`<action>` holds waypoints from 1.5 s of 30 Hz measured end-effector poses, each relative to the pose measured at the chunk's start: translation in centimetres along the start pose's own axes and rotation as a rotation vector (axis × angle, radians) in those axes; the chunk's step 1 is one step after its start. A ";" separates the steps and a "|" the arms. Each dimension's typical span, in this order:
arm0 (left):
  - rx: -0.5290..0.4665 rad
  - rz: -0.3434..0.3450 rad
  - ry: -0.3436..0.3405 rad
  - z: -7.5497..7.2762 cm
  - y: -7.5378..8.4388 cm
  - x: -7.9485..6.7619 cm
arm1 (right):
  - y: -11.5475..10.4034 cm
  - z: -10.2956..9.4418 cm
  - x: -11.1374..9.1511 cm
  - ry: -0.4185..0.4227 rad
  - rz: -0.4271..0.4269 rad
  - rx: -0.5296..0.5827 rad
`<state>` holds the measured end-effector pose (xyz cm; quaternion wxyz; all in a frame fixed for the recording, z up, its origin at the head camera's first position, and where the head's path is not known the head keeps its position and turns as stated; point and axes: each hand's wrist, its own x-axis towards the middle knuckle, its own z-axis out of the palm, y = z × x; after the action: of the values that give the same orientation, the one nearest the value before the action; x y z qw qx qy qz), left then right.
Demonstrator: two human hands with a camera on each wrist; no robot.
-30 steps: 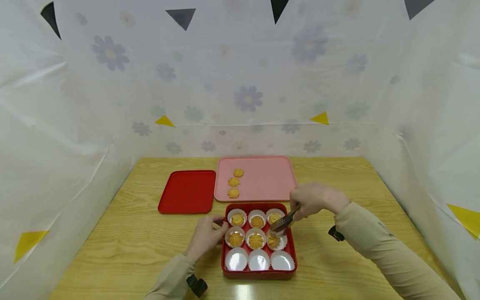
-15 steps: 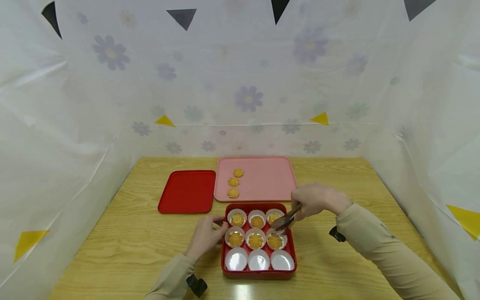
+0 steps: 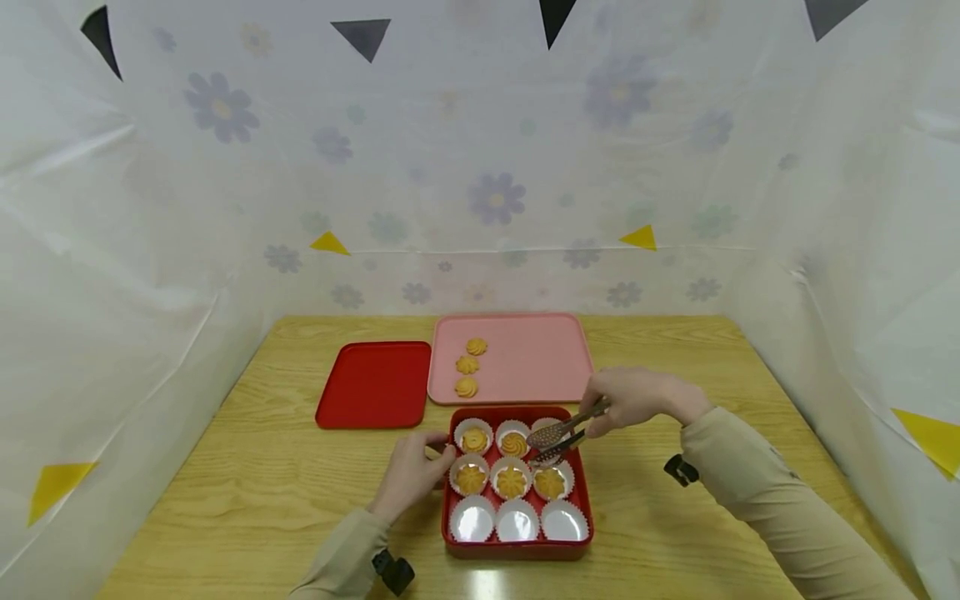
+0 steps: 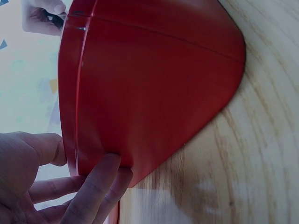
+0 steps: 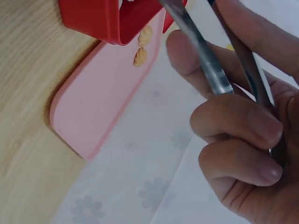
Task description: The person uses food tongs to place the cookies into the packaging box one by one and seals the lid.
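A red box [image 3: 517, 551] on the table holds white paper cups in rows. Cookies sit in the back and middle rows, among them the cookie [image 3: 550, 484] at middle right; the front cups, such as the paper cup [image 3: 473, 519], contain none. With the thumb at the rim and fingers against the outer wall, my left hand [image 3: 415, 473] grips the box's left side. My right hand [image 3: 630, 397] has its fingers curled round metal tongs [image 5: 212, 70]. The tongs' parted, perforated ends hover over the back-right cup, partly hiding it, with nothing between them.
Behind the box lies a pink tray [image 3: 532, 358] with three cookies [image 3: 467, 365] along its left side. A flat red tray [image 3: 375, 385] stands to the left of it. Patterned white sheeting [image 3: 495, 275] encloses the table's back and sides.
The tongs have risen from the middle-right cup and shifted slightly back, leaving the cookie there in fuller view. My right hand has moved a little right. The left hand stays put.
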<state>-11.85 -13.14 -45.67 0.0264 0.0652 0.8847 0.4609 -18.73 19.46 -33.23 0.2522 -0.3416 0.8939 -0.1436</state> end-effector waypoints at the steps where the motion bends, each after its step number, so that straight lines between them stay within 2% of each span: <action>1: -0.004 -0.002 -0.002 0.0 0.0 0.0 | 0.2 0.0 0.0 0.010 -0.015 0.014; 11: -0.002 0.000 -0.003 -0.1 0.0 0.0 | 2.6 1.1 1.3 0.096 -0.183 0.164; 13: -0.009 -0.007 -0.004 -0.1 0.0 0.0 | 2.7 1.4 1.6 0.129 -0.187 0.196; 18: -0.003 -0.013 0.001 -0.1 0.0 0.0 | 2.9 2.4 2.6 0.252 -0.128 0.202; 25: 0.025 0.008 0.010 0.0 -0.1 0.1 | 2.7 3.2 4.0 0.326 -0.092 0.237; 28: 0.023 0.009 0.010 0.0 -0.2 0.2 | 2.4 3.2 4.4 0.356 -0.050 0.251; 35: 0.020 0.008 0.009 -0.1 -0.2 0.2 | 1.3 2.8 5.5 0.380 0.046 0.234; 45: 0.066 0.037 0.038 -0.1 -0.2 0.3 | 0.3 2.6 8.1 0.353 0.107 0.166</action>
<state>-12.13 -13.27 -45.77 -0.0013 0.0736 0.8983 0.4331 -22.66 13.86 -38.36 0.1264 -0.2413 0.9261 -0.2610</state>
